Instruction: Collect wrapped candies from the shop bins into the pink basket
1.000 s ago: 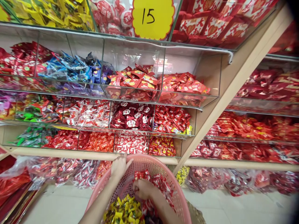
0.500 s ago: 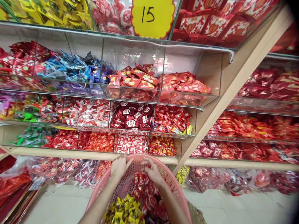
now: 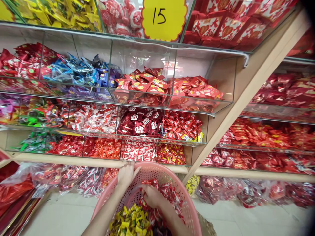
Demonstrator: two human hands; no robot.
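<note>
Head view: gripping the far rim of the basket (image 3: 169,174) with the left hand (image 3: 126,176), curling the fingers of the right hand (image 3: 152,196) among red sweets (image 3: 173,194) around them, too hidden to tell if clamped. Could tip the basket by pulling hard with the left fingers, spilling sweets. Can read "15" on the yellow card (image 3: 164,28) and "大" on red packets (image 3: 227,29), well above both hands' fingers.

This place is looking like a sweets shop: transparent compartmented bins (image 3: 147,57) are displaying small, shiny wrapped packets (image 3: 155,86) sorted by kind, a yellow scalloped-edge card (image 3: 164,28) is showing a handwritten "15", and clear plastic bags full of packets (image 3: 219,189) are lying below the pale wooden shelving (image 3: 244,98).
</note>
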